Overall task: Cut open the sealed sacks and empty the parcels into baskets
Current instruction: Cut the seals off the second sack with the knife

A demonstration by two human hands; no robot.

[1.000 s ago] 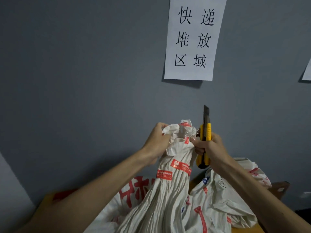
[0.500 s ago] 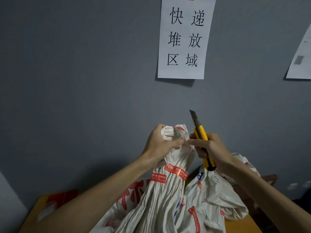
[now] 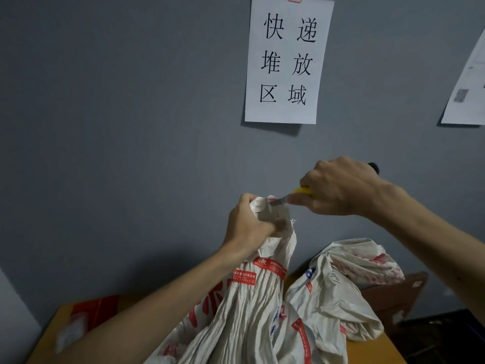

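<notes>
Knife [image 3: 299, 193] blade at crinkled woven sack [image 3: 252, 306] neck.

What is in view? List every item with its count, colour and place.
White woven sack with red bands: one, white and red, centre, neck gathered upward.
Crumpled white sacks: at least one, white with red print, on the table to the right.
Yellow-handled utility knife: one, yellow with a metal blade, blade at the sack's top.
Wooden table: one, orange-brown, bottom.
Red and white item: one, blurred, table's left end.
Dark brown wooden furniture: one, right, beyond the table.
Paper sign with black characters: one, white, wall, top centre.
Paper sheet: one, white, wall, right edge.
Wall: grey, background.
Left hand: grips the sack's neck.
Right hand: holds the knife.
</notes>
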